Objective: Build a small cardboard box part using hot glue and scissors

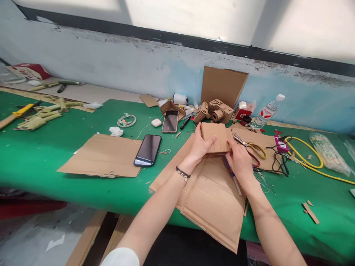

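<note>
A small cardboard box [215,137] is between my two hands above a large cardboard sheet [213,199]. My left hand [200,145] grips its left side, thumb across the front face. At the right edge of the box, my right hand [239,159] pinches it with bent fingers; part of that grip is hidden. Partly under my right hand lies a blue tool [229,167] with a whitish stick [237,186] poking out; its kind is unclear. Scissors [240,139] and a pair with yellow handles [258,150] lie just beyond my right hand.
Behind the box stand a cardboard camera model [220,111] and a water bottle [265,113]. Two phones [148,150] and a flat cardboard piece [101,157] lie leftward. A yellow cable [318,168] and a bag of sticks [328,153] are rightward. The green table's front edge is near.
</note>
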A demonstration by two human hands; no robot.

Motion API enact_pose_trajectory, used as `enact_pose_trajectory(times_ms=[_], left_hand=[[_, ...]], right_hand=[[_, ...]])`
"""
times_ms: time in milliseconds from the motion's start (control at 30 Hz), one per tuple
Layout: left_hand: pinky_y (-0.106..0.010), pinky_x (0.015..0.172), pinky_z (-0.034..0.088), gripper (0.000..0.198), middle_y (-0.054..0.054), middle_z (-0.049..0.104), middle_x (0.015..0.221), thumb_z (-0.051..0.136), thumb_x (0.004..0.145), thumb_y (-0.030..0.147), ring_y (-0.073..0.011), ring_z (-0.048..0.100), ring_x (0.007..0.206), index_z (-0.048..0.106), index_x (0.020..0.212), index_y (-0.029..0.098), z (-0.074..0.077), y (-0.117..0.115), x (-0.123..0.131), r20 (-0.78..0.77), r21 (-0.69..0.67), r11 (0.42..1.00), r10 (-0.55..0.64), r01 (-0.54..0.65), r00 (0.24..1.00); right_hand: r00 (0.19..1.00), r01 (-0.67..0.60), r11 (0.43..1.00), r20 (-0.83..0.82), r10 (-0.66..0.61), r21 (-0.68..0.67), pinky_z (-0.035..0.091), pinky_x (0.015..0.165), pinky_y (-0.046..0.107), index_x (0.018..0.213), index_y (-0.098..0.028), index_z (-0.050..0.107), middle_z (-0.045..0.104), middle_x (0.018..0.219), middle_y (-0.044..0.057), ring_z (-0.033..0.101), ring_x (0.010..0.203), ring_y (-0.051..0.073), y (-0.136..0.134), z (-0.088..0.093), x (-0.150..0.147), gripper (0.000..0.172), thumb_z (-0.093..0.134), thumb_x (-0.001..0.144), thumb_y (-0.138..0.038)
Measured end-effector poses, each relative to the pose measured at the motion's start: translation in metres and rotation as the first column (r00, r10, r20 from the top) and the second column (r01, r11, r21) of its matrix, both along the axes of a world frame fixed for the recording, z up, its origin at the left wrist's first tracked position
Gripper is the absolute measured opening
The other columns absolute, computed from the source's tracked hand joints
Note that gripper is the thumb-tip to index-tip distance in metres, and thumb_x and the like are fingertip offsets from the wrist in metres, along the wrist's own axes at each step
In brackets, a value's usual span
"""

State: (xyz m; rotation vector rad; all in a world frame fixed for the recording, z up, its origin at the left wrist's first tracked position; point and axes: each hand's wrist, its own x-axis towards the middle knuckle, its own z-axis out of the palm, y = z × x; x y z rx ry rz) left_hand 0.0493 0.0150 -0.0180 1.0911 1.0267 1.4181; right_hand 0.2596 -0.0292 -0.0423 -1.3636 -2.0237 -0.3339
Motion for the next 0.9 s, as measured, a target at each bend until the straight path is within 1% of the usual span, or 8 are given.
enact_pose_trajectory(times_ms=[233, 400, 467, 533, 600, 667, 800, 900], left_hand=[[-0.058, 0.139, 0.046, 0.123, -0.018, 0.050, 0.180, 0.102, 0.080, 0.043, -0.0382, 0.055, 0.164, 0.031, 0.179, 0.027, -0.003, 0.004, -0.002, 0.000, 0.011, 1.000, 0.018, -0.018, 1.000], [-0.057, 0.133, 0.053, 0.132, -0.018, 0.054, 0.178, 0.106, 0.076, 0.044, -0.0367, 0.061, 0.159, 0.028, 0.182, 0.029, 0.003, 0.008, -0.010, 0.101, -0.022, 0.999, 0.029, -0.027, 0.994], [-0.056, 0.131, 0.055, 0.132, -0.018, 0.057, 0.175, 0.107, 0.076, 0.044, -0.0363, 0.063, 0.156, 0.030, 0.182, 0.029, 0.009, 0.010, -0.016, 0.145, -0.043, 0.998, 0.047, -0.041, 0.988], [-0.055, 0.128, 0.057, 0.130, -0.017, 0.061, 0.171, 0.108, 0.075, 0.043, -0.0356, 0.066, 0.153, 0.032, 0.181, 0.030, 0.015, 0.010, -0.023, 0.184, -0.086, 0.995, 0.057, -0.042, 0.981], [-0.054, 0.125, 0.061, 0.129, -0.015, 0.065, 0.168, 0.108, 0.074, 0.043, -0.0348, 0.070, 0.147, 0.035, 0.179, 0.032, 0.020, 0.010, -0.029, 0.213, -0.129, 0.992, 0.033, -0.005, 0.977], [-0.056, 0.120, 0.064, 0.128, -0.015, 0.069, 0.163, 0.108, 0.074, 0.045, -0.0349, 0.074, 0.140, 0.036, 0.179, 0.033, 0.023, 0.009, -0.034, 0.215, -0.154, 0.985, -0.037, 0.072, 0.976], [-0.061, 0.120, 0.063, 0.126, -0.019, 0.071, 0.158, 0.104, 0.078, 0.055, -0.0379, 0.075, 0.138, 0.034, 0.179, 0.029, 0.022, 0.010, -0.041, 0.104, -0.165, 0.970, -0.165, 0.181, 0.981], [-0.061, 0.135, 0.050, 0.112, -0.021, 0.055, 0.176, 0.095, 0.088, 0.062, -0.0389, 0.061, 0.159, 0.038, 0.178, 0.028, 0.016, 0.014, -0.042, -0.127, -0.026, 0.996, -0.086, 0.084, 0.988]], right_hand=[[0.997, -0.055, 0.998, -0.047, 0.054, -0.021, 0.065, 0.099, 0.049, 0.154, -0.016, 0.067, 0.085, 0.125, 0.017, 0.076, 0.109, 0.035, 0.001, -0.002, 0.002, 0.052, 0.057, 0.103, -0.014], [0.969, -0.206, 0.975, -0.157, 0.192, -0.078, 0.065, 0.100, 0.050, 0.160, -0.022, 0.068, 0.082, 0.109, 0.011, 0.075, 0.104, 0.033, 0.006, 0.008, 0.023, 0.050, 0.067, 0.114, -0.041], [0.956, -0.181, 0.981, -0.247, 0.160, -0.064, 0.066, 0.104, 0.052, 0.163, -0.024, 0.067, 0.080, 0.120, 0.014, 0.075, 0.111, 0.033, 0.008, 0.014, 0.033, 0.061, 0.074, 0.110, -0.054], [0.932, -0.170, 0.983, -0.336, 0.137, -0.069, 0.066, 0.109, 0.053, 0.166, -0.026, 0.065, 0.076, 0.145, 0.017, 0.074, 0.129, 0.035, 0.009, 0.017, 0.038, 0.070, 0.078, 0.107, -0.061], [0.904, -0.226, 0.968, -0.393, 0.166, -0.111, 0.066, 0.113, 0.052, 0.169, -0.028, 0.062, 0.067, 0.165, 0.018, 0.070, 0.145, 0.036, 0.010, 0.017, 0.039, 0.072, 0.077, 0.107, -0.062], [0.885, -0.289, 0.945, -0.418, 0.203, -0.154, 0.066, 0.116, 0.051, 0.169, -0.029, 0.063, 0.067, 0.169, 0.015, 0.070, 0.150, 0.035, 0.009, 0.014, 0.035, 0.069, 0.075, 0.109, -0.061], [0.894, -0.266, 0.956, -0.403, 0.195, -0.127, 0.065, 0.119, 0.052, 0.154, -0.026, 0.077, 0.083, 0.149, 0.013, 0.081, 0.135, 0.035, 0.005, 0.007, 0.025, 0.058, 0.079, 0.107, -0.060], [0.911, -0.259, 0.963, -0.349, 0.221, -0.067, 0.069, 0.113, 0.049, 0.150, -0.026, 0.079, 0.085, 0.143, 0.012, 0.084, 0.128, 0.035, 0.001, 0.007, 0.020, 0.053, 0.080, 0.107, -0.058]])
